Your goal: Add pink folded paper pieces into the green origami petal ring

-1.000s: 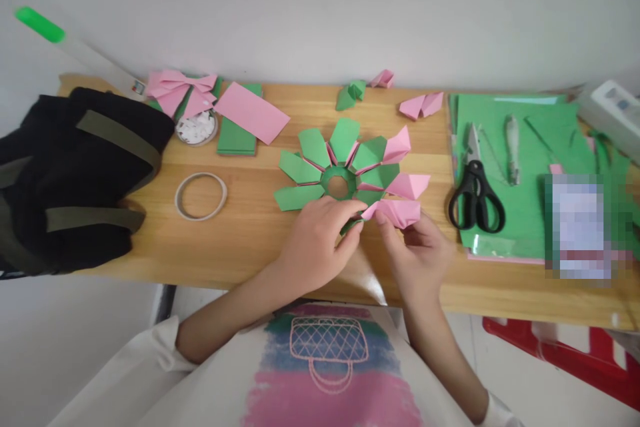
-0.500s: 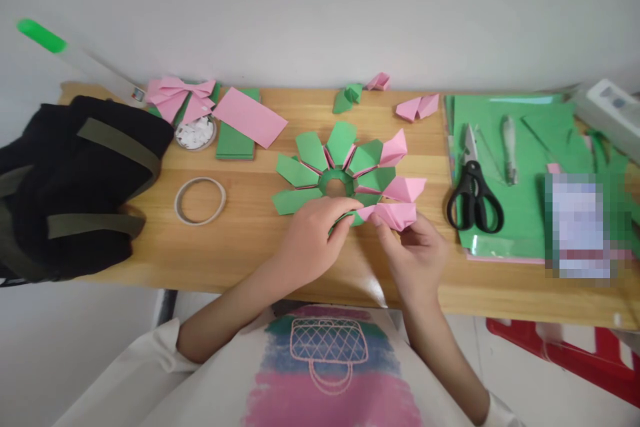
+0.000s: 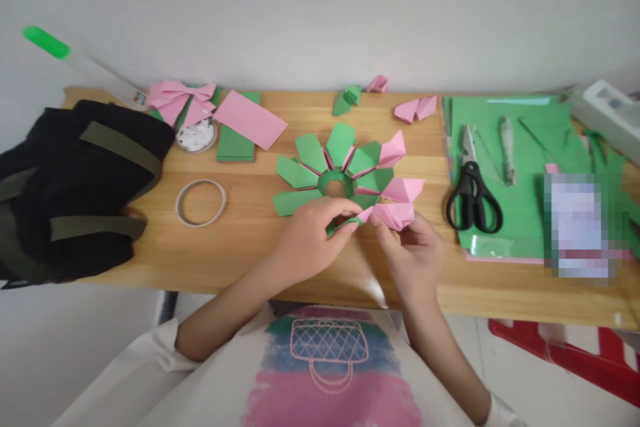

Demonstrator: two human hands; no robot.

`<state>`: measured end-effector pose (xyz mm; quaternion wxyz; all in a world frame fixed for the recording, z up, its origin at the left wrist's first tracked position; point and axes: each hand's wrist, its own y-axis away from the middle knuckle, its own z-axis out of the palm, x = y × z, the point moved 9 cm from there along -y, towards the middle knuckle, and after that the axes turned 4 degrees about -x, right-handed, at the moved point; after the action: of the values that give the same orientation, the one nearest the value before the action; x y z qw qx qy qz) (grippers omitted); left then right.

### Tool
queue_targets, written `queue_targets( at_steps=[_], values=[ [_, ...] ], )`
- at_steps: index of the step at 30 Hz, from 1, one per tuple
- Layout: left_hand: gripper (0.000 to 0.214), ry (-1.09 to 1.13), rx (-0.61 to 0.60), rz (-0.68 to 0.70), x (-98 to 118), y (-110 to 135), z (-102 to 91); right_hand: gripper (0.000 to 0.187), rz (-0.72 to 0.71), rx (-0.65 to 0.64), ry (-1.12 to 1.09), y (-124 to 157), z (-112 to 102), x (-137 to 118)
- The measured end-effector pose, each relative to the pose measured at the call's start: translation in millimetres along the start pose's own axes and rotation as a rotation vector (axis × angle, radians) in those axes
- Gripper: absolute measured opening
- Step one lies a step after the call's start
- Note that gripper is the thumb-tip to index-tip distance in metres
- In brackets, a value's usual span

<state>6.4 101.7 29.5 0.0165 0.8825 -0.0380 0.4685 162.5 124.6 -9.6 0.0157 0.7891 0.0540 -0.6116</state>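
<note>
A folded paper wreath (image 3: 345, 170) of green petals with pink inserts lies on the wooden table (image 3: 250, 247), its hole in the middle. My left hand (image 3: 313, 237) pinches a green petal at the wreath's near edge. My right hand (image 3: 415, 257) pinches the pink folded piece (image 3: 393, 215) at the wreath's lower right, beside the left fingers. Both hands have their fingers closed on the paper.
A black bag (image 3: 70, 187) fills the table's left end. A tape ring (image 3: 201, 202), a small dish of white bits (image 3: 196, 135), pink and green paper (image 3: 245, 123) and a pink bow (image 3: 180, 97) lie at back left. Black scissors (image 3: 473, 193) rest on green sheets (image 3: 525, 147) at right.
The view shifted slightly. My left fingers curled further onto the green petal at the near edge; my right hand kept its hold on the pink piece.
</note>
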Motion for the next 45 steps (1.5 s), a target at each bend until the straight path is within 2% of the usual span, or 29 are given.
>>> queue_targets(
  at_steps=[4,10,15,23,26,28,31,33,36,37,41,43,45],
  values=[
    [0.016,-0.016,-0.015,0.048,7.9,3.1,0.3,0.014,0.009,-0.001,0.004,0.4,0.4,0.6],
    [0.009,-0.006,0.017,-0.004,-0.6,-0.9,-1.7,0.015,-0.002,-0.009,-0.008,0.2,1.4,2.3],
    [0.014,-0.023,-0.061,0.013,-0.6,-7.6,2.3,0.015,0.003,-0.019,-0.016,0.3,-0.1,6.4],
    [0.009,-0.017,-0.096,0.026,5.7,-8.3,7.1,0.015,0.021,-0.087,-0.058,-6.7,-3.4,18.0],
    [0.006,-0.051,-0.067,0.056,12.6,-3.7,2.0,0.019,0.035,-0.111,-0.088,-11.4,-4.6,21.5],
    [0.006,-0.075,-0.019,0.065,12.2,1.4,-9.8,0.022,0.053,-0.106,-0.097,-13.7,-6.9,23.4],
    [0.012,-0.12,0.117,0.004,-7.3,16.4,-43.3,0.026,0.091,-0.093,-0.097,-14.4,-10.2,25.0],
    [0.016,-0.212,0.227,-0.091,-33.4,33.9,-71.0,0.028,0.116,-0.084,-0.093,-13.2,-11.7,26.1],
    [0.022,-0.49,0.4,-0.283,-77.4,70.3,-110.8,0.033,0.146,-0.049,-0.087,-10.2,-14.6,30.2],
    [0.022,-0.563,0.412,-0.33,-90.3,80.9,-118.0,0.036,0.152,-0.036,-0.086,-9.1,-15.5,32.1],
    [0.018,-0.619,0.447,-0.391,-123.4,109.1,-129.6,0.042,0.157,-0.025,-0.081,-5.4,-16.3,40.4],
    [0.018,-0.589,0.454,-0.378,-127.4,114.3,-127.6,0.039,0.149,-0.035,-0.07,-3.8,-16.9,42.9],
    [0.019,-0.564,0.46,-0.356,-121.9,118.8,-122.8,0.037,0.136,-0.053,-0.051,-0.6,-17.7,43.6]
  ],
)
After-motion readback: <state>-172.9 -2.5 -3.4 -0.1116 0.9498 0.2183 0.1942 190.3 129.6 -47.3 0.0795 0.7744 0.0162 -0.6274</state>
